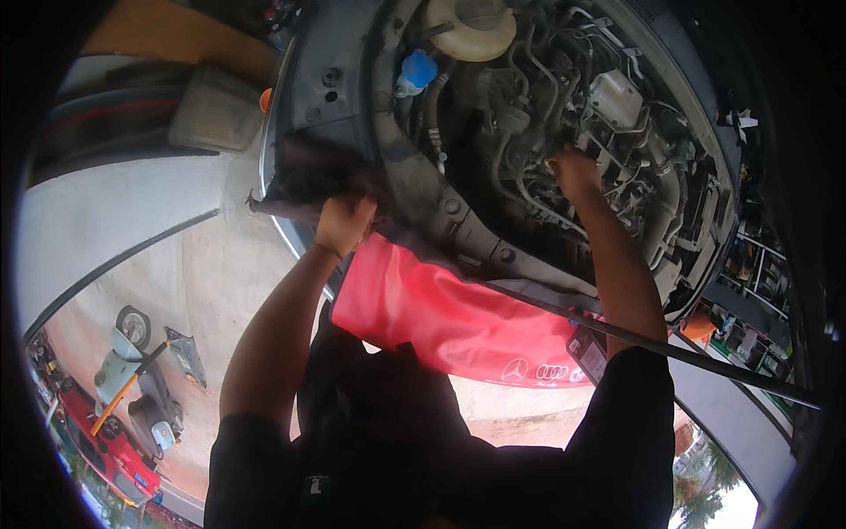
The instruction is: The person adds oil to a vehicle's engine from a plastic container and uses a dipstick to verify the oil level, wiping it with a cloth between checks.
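Observation:
My left hand [347, 223] grips a dark cloth [324, 175] that is bunched over the fender edge of a car. Inside the engine bay [476, 165], my right hand [576, 173] reaches down among hoses and pipes. Its fingertips close on a small yellow part [550, 162], probably a dipstick handle; most of that part is hidden by the hand. A red fender cover [436, 297] with printed car-maker logos hangs over the car's side, between my body and the engine bay.
A hood prop rod [687, 360] slants across near my right forearm. Toward the top are a coolant reservoir [472, 30] and a blue cap [420, 68]. A dark bottle or box with a label [587, 354] stands by the fender cover. Scooters [145, 397] are parked at lower left.

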Motion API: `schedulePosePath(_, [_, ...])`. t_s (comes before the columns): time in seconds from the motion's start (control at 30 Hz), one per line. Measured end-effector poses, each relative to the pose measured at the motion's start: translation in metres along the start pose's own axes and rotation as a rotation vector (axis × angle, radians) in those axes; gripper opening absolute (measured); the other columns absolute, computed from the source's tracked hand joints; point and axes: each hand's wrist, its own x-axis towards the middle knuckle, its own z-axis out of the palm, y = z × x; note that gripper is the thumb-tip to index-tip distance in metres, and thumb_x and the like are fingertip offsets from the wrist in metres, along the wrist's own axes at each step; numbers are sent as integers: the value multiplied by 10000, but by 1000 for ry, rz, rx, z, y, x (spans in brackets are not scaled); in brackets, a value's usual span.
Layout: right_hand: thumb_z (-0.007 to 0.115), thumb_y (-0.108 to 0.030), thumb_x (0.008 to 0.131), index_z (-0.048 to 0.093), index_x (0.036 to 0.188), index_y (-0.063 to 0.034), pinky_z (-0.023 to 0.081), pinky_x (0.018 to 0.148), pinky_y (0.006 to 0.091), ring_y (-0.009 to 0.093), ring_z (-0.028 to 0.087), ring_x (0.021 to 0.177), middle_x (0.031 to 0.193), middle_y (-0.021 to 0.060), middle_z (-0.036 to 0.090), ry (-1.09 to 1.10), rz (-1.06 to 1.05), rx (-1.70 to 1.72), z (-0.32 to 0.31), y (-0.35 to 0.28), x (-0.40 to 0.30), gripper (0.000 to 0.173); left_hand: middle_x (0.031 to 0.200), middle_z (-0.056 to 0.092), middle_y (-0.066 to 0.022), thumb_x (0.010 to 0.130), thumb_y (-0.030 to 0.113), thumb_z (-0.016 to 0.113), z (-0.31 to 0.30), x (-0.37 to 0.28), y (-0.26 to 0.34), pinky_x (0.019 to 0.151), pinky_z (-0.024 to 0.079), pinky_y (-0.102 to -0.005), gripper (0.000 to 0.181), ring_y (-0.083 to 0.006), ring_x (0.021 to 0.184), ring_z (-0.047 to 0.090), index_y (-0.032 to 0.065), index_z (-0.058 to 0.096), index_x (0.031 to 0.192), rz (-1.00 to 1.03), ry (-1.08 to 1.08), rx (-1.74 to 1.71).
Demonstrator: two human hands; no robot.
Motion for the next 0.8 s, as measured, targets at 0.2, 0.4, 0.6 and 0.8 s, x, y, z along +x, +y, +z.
schedulePosePath(0.2, [659,-182,849,640,927,-70,514,782,471,334,606,923,996,118,578,34,-36,-1,6,3,-2,138,485,496,-58,925,261,553,4,-6,5,385,348,-283,380,-131,373,449,5,547,644,-21,16,-29])
schedulePosePath(0.4, [660,-186,841,627,928,-85,503,767,465,333,603,924,984,113,576,127,-70,55,2,14,-9,137,490,503,-65,927,262,538,4,-1,-4,388,373,-287,361,-140,364,451,0,565,680,-20,35,-41])
schedulePosePath(0.6, [666,-298,867,631,992,-123,478,638,423,365,624,738,816,118,650,163,119,149,-113,23,-86,218,490,514,-72,934,263,502,4,-8,5,391,402,-292,343,-145,352,456,-4,584,735,-3,33,-26])
schedulePosePath(0.8, [674,-300,904,624,992,-34,407,476,218,57,489,532,687,-4,562,641,362,845,-242,31,-208,285,480,507,-77,921,254,480,8,-4,5,379,416,-292,349,-153,341,453,0,569,699,60,-32,-8])
